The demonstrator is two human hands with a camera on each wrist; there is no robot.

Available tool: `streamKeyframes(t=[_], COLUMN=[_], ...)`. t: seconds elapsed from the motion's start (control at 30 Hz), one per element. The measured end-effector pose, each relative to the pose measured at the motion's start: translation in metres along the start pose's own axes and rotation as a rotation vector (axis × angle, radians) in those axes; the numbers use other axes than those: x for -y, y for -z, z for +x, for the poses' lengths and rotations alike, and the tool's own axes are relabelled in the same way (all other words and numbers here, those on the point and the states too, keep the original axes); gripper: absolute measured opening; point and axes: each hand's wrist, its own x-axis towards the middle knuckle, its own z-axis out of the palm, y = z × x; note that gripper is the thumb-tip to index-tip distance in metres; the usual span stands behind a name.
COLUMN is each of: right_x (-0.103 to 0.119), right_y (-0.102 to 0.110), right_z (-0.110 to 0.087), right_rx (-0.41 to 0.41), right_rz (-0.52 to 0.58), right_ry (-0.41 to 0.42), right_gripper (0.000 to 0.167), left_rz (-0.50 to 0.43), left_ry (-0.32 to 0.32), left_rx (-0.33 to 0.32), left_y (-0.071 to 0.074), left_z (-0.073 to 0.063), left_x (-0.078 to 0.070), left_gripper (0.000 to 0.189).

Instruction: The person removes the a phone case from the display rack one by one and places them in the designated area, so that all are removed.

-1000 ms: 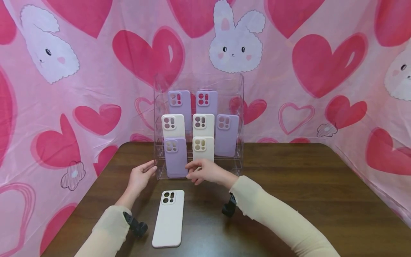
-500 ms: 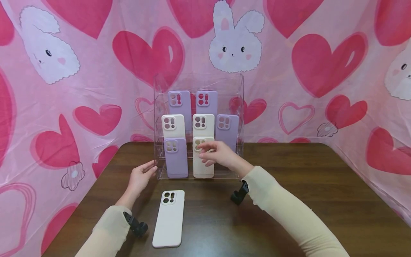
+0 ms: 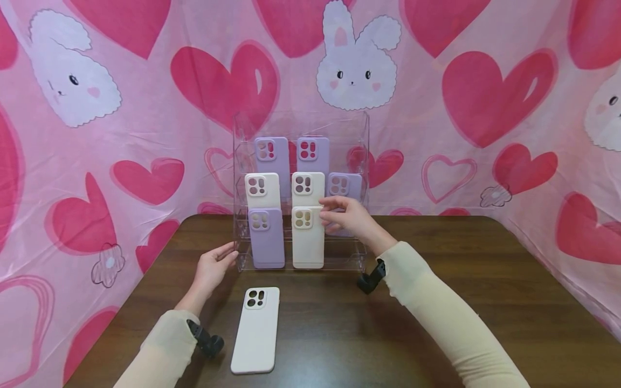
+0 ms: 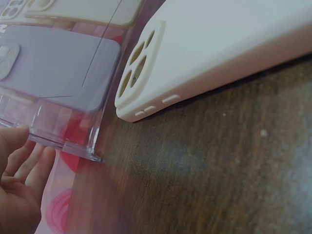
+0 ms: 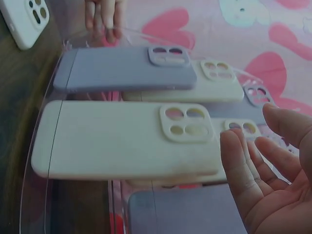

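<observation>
A clear acrylic stand (image 3: 345, 263) holds purple and white phone cases in tiers. My left hand (image 3: 209, 272) touches its left side with extended fingers, seen also in the left wrist view, where the fingertips (image 4: 48, 155) meet the clear edge. My right hand (image 3: 351, 221) is beside the upper right edge of the front cream phone case (image 3: 308, 248). In the right wrist view its thumb and fingers are apart, with nothing between them. It partly covers a purple phone case (image 3: 345, 186) behind. Left of the cream one, a purple phone case (image 3: 267, 245) leans in the front tier.
One white phone case (image 3: 254, 337) lies flat on the brown wooden table (image 3: 436, 302), in front of the stand. White cases (image 3: 262, 198) fill part of the middle tier, and purple cases (image 3: 273, 167) the tier above. A pink heart-patterned cloth (image 3: 310, 86) hangs behind.
My right hand has moved up and to the right, from between the two front cases across the cream one to its upper right edge. The left hand stays at the stand's side.
</observation>
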Motion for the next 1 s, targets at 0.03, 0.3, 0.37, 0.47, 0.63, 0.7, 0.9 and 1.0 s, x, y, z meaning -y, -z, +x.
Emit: streamKeyframes(t=[0.03, 0.3, 0.37, 0.47, 0.63, 0.7, 0.9, 1.0], right_x=[-0.001, -0.01, -0.011, -0.014, -0.018, -0.02, -0.023, -0.025], right_y=[0.001, 0.008, 0.007, 0.007, 0.004, 0.004, 0.001, -0.001], right_z=[0.001, 0.005, 0.006, 0.006, 0.007, 0.008, 0.011, 0.012], right_rx=[-0.006, -0.044, -0.056, -0.066, -0.072, -0.075, -0.083, -0.086], right_rz=[0.0, -0.015, -0.016, -0.017, -0.014, -0.019, -0.039, -0.052], right_ry=[0.002, -0.031, -0.034, -0.028, -0.035, -0.04, -0.032, -0.019], right_gripper=[0.042, 0.04, 0.04, 0.039, 0.038, 0.038, 0.038, 0.038], left_rz=[-0.004, 0.001, 0.0, -0.004, -0.013, -0.023, -0.029, -0.026], left_ry=[-0.001, 0.011, 0.012, 0.016, 0.011, 0.005, -0.003, -0.005], left_rx=[0.0, 0.01, 0.01, 0.009, 0.012, 0.015, 0.015, 0.013], left_y=[0.0, 0.0, 0.0, 0.0, 0.0, 0.0, 0.0, 0.001], left_z=[0.0, -0.001, -0.001, 0.0, 0.0, 0.0, 0.0, 0.0], left_x=[0.0, 0.0, 0.0, 0.0, 0.0, 0.0, 0.001, 0.001], left_gripper=[0.039, 0.04, 0.041, 0.041, 0.041, 0.041, 0.04, 0.039])
